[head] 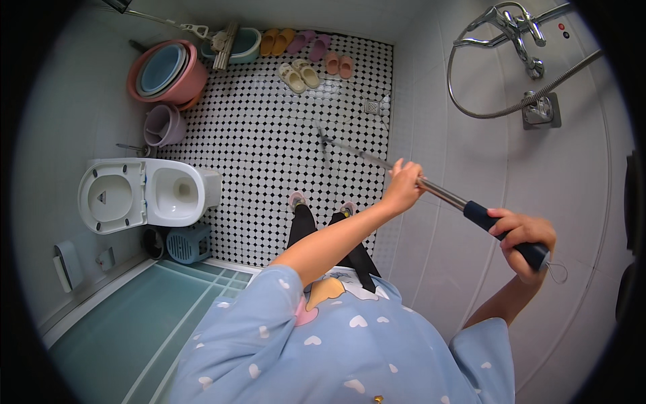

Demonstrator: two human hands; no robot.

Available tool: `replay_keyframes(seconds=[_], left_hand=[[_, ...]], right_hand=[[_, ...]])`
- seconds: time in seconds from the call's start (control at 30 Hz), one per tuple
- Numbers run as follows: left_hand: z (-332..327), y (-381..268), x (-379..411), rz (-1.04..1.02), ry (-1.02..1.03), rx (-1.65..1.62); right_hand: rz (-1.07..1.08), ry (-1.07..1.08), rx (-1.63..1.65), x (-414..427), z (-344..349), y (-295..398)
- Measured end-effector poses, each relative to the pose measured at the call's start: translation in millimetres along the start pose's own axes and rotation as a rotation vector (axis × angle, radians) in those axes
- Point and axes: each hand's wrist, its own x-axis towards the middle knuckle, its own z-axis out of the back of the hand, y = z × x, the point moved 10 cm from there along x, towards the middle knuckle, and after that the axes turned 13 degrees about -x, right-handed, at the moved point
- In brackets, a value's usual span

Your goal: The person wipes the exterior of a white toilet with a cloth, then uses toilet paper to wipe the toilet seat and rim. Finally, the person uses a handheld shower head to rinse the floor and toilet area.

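Both my hands are on one long-handled floor-cleaning tool, which slants down across the view. My left hand (405,186) wraps the metal pole (446,194) partway along. Higher up, my right hand (529,241) grips the dark blue handle (479,216) near its end, where a wire hanging loop (558,271) sticks out. The narrow dark head (323,143) is at the black-and-white tiled floor (262,131), ahead of my feet. It is blurred, so I cannot tell whether it is a squeegee or a brush.
On the left stands a toilet (177,196) with its lid up, beside a blue plastic stool (187,244). Stacked basins (194,81), a lilac bucket (174,126) and several pairs of slippers (299,76) line the far side. A floor drain (372,106) and shower mixer (515,30) are right.
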Motion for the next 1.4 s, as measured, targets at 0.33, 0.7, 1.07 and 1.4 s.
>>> replay_keyframes(seconds=[0.33,0.7,1.07,1.4], left_hand=[[-31.8,78.2,51.9,0.167,0.185,0.028],[32.7,-41.6,-17.3,0.106,0.01,0.126],[197.6,40.1,-226.8,0.668,-0.242,0.464],[229.9,77.4,-297.0,0.316,-0.56,0.468]], right_hand=[[0.074,0.249,-0.332,-10.9,-79.7,-43.6],[0.378,0.042,0.041,5.7,-2.9,34.8],[0.407,0.661,0.554,6.1,-209.3,10.3],[0.334,0.758,0.507,-25.8,-282.5,15.5]])
